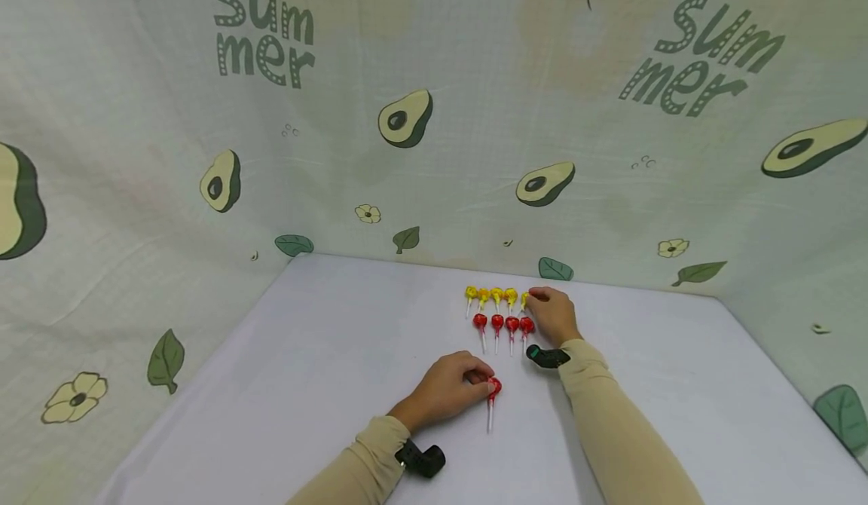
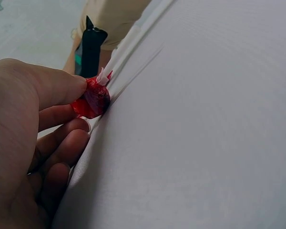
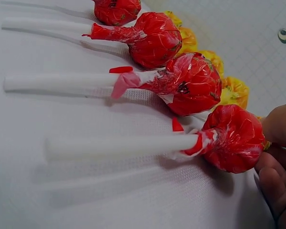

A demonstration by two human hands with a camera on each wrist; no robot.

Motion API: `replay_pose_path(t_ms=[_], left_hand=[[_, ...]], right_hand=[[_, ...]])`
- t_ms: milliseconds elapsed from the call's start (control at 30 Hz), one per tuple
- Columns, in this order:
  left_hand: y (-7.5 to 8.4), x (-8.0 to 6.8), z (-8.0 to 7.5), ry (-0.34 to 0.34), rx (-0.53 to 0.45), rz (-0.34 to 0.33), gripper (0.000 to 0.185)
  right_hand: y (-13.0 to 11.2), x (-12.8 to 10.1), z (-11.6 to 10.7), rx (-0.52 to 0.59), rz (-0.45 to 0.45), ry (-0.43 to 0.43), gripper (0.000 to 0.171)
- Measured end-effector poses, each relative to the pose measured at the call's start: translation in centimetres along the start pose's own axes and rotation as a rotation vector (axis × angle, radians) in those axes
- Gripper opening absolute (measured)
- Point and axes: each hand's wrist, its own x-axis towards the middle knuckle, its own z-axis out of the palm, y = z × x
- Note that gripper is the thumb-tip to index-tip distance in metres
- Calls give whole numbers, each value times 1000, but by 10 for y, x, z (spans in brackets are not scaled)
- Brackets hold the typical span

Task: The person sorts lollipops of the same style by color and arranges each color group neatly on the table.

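My left hand (image 1: 449, 390) pinches the head of a red-wrapped lollipop (image 1: 495, 388) between thumb and fingers. Its white stick points toward me in the head view. In the left wrist view, that red lollipop (image 2: 93, 98) sits at the fingertips just by the white cloth. Farther off, my right hand (image 1: 554, 315) holds the head of the yellow lollipop (image 1: 525, 300) at the right end of the back row. In the right wrist view that candy is mostly hidden behind a red lollipop (image 3: 234, 138), and only part of the hand (image 3: 279, 167) shows.
Several yellow lollipops (image 1: 497, 295) form the back row on the white-covered table (image 1: 339, 332). Several red lollipops (image 1: 497, 322) line up in front of them, sticks toward me. A cloth printed with avocados (image 1: 405, 118) hangs behind and at the sides.
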Motion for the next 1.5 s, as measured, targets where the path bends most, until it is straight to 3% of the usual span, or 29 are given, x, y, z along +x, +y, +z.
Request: replay_pose_path(t_ms=[633,800,933,1233,1500], left_hand=[[1,-2,4,-12,3,-7,16],[2,-2,7,-15,4,-21,16],[3,-5,10,-36,4,-34,18],[3,-6,6,-21,53,1,19],[0,2,0,-33,76,-4,21]], right_hand=[[5,-10,-2,0,-40,-20,42],[11,-17,-6,102,-41,21,40],[16,-28,-7,180,10,47,40],[8,-42,-14,358,84,32,43],[-2,-49,-17,349,32,17,39]])
